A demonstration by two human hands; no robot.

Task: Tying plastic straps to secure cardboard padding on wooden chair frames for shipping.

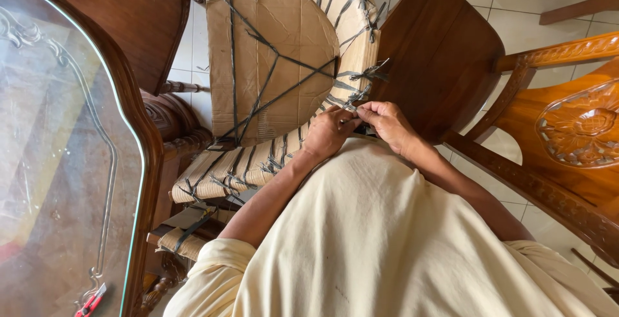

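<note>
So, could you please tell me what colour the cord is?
Dark grey-black cord, pinched by both hands, head view.

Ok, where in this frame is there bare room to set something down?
Most open: the glass tabletop, bordered by its carved wooden rim, with red-handled pliers at its near corner. The dark wooden chair seat right of the hands is bare too. Crowded: the wrapped chair, where left hand and right hand work the black strapping.

Light: soft, even daylight, bright over my hands (pixel 361 127).
Glare: pale reflections on the glass tabletop (pixel 58 162), far to the left of my left hand.
Shadows: faint, just beneath my hands.
Focus: sharp throughout.
Edges: wide-angle bending.
</note>
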